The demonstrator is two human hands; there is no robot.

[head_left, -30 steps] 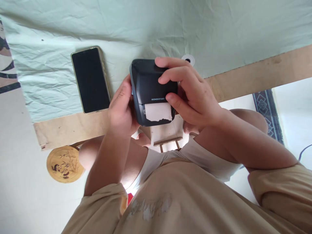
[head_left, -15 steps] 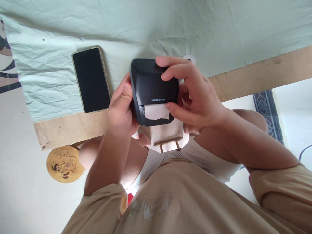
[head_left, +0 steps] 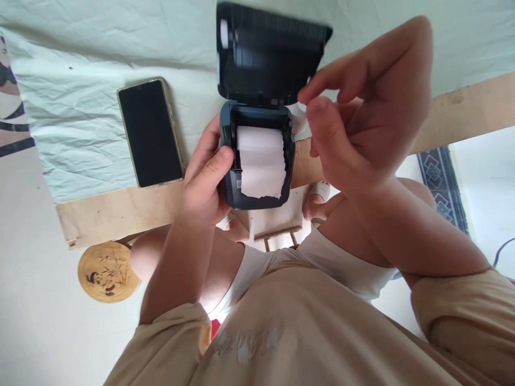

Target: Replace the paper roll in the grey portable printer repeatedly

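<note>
Matt dark plastic printer (head_left: 230,185) holds white paper roll (head_left: 259,166); glossy glass phone (head_left: 149,132) lies on wrinkled green cloth (head_left: 80,107) over rough wooden tabletop (head_left: 116,212).

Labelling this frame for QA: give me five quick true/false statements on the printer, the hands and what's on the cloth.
1. The dark grey label printer has its lid swung open. True.
2. A white paper roll sits in the open printer. True.
3. The right hand grips the printer body. False: the left hand grips it; the right hand is beside the lid, and contact cannot be told.
4. The black smartphone lies on the pale green cloth. True.
5. The phone screen is lit. False: it is dark.
</note>
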